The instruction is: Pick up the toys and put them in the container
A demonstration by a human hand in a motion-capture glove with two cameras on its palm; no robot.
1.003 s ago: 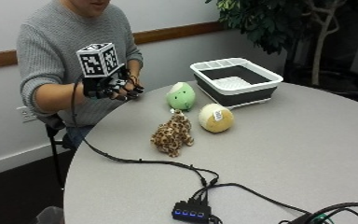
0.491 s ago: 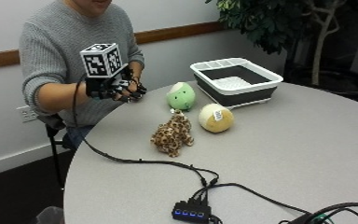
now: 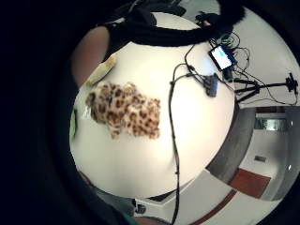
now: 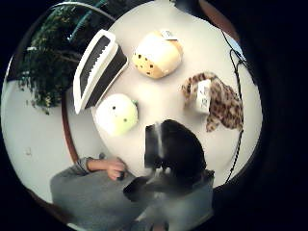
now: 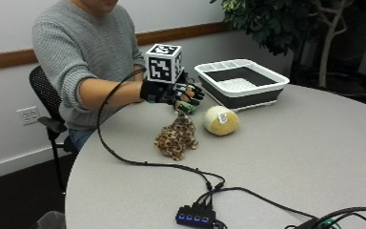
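1. Where the grey round table (image 5: 310,157) curves toward the seated person, three toys are seen: a leopard-spotted plush (image 5: 178,137) nearest the table edge, a yellow round plush (image 5: 221,120) just beside it toward the container, and a green round plush (image 4: 117,113), which in the outside view is almost wholly hidden behind the gloved hand
2. The leopard-spotted plush is shown standing on the tabletop with a white tag on it, apart from the yellow round plush and untouched by any hand
3. In the thumb side palm view the green round plush is seen lying on the table close to the container's side, with the yellow round plush further along that side
4. The container (image 5: 242,82), a white-rimmed tub with dark walls, is set on the table beyond the toys; no toy is seen inside it
5. The gloved right hand (image 5: 173,93) is held above the table, over the green round plush and above the leopard-spotted plush; its fingers are loosely curled downward and nothing is grasped in them
6. The bare left hand (image 4: 115,169) is seen at the table edge near the grey sweater
7. A black cable (image 5: 145,162) is laid across the table to a small hub with blue lights (image 5: 196,218)
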